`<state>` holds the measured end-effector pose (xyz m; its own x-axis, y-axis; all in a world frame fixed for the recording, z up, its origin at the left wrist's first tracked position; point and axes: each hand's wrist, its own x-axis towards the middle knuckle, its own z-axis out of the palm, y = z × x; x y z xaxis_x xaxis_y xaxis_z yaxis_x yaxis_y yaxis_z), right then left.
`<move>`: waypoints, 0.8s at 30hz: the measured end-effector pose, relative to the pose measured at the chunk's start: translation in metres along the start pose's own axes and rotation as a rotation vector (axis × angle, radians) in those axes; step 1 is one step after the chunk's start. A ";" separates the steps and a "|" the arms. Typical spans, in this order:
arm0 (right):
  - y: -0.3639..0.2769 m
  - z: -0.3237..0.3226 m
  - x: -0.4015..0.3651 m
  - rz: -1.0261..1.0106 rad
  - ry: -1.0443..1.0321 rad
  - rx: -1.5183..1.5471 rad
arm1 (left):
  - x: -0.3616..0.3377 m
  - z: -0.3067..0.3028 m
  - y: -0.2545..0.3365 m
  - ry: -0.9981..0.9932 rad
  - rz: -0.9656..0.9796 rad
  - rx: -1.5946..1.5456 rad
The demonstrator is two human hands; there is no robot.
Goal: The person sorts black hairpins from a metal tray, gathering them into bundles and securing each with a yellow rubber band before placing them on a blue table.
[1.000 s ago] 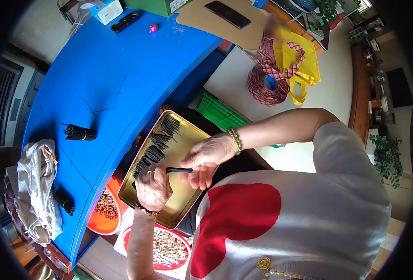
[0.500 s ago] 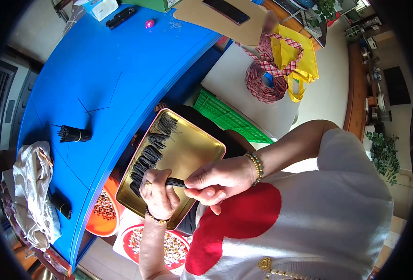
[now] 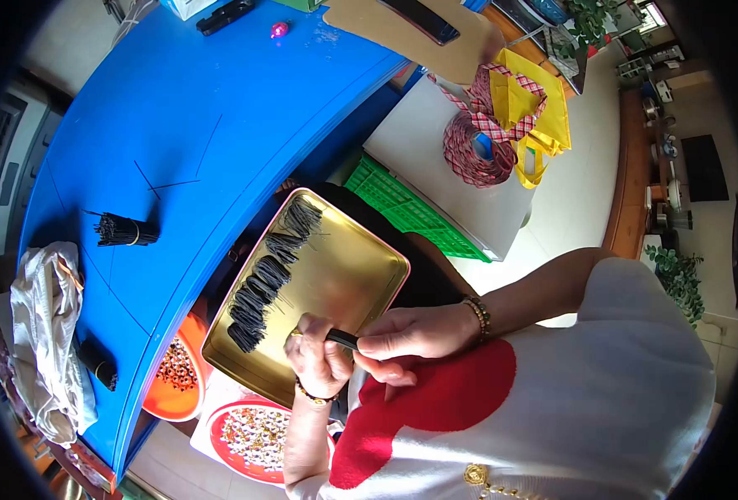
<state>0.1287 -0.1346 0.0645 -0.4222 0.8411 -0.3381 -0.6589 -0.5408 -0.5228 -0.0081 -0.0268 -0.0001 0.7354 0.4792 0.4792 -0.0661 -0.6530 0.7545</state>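
My left hand [image 3: 315, 358] has its fingers closed on a short black bundle [image 3: 341, 338] of thin strands. My right hand [image 3: 423, 332] pinches the other end of this bundle, so only a short piece shows between the hands. Both hands are over the lower edge of a gold-coloured tray [image 3: 344, 250]. Along the left side of that tray lies a row of black looped bundles [image 3: 256, 287], with a few thin loose strands beside them.
On the blue table [image 3: 244, 75] are a tied black bundle [image 3: 127, 231], loose thin strands, a dark roll [image 3: 98, 365] and white cloth [image 3: 48, 333]. Red trays [image 3: 219, 429] of small pieces sit below. A plaid ribbon roll [image 3: 473, 154] and yellow bag [image 3: 544, 108] lie beyond.
Both hands have moved right, away from the row of looped bundles, with the held bundle between them. Less of it shows between my fingers. The whole view has shifted slightly.
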 end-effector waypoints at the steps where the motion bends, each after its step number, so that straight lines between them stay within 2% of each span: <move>1: 0.002 -0.001 -0.001 -0.001 0.025 -0.029 | -0.003 0.004 0.000 0.005 -0.033 -0.017; 6: 0.015 -0.007 -0.004 0.057 0.196 -0.120 | -0.019 0.019 -0.003 0.006 -0.140 -0.091; 12: 0.018 -0.007 -0.006 0.198 0.224 -0.178 | -0.023 0.015 -0.002 -0.043 -0.110 -0.091; 15: 0.026 -0.005 -0.003 0.186 0.287 -0.102 | -0.024 0.018 -0.002 -0.028 -0.131 -0.144; 19: 0.036 -0.005 0.006 0.104 0.332 -0.100 | -0.040 0.027 0.000 -0.014 -0.344 -0.174; 23: 0.045 -0.012 0.026 -0.017 0.341 -0.163 | -0.054 0.036 0.006 0.139 -0.650 -0.429; 24: 0.038 -0.010 0.029 -0.026 0.327 -0.205 | -0.054 0.034 0.006 0.152 -0.644 -0.430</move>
<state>0.0972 -0.1306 0.0272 -0.1641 0.8276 -0.5367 -0.5151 -0.5359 -0.6689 -0.0250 -0.0759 -0.0368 0.6193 0.7812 -0.0788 0.0638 0.0500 0.9967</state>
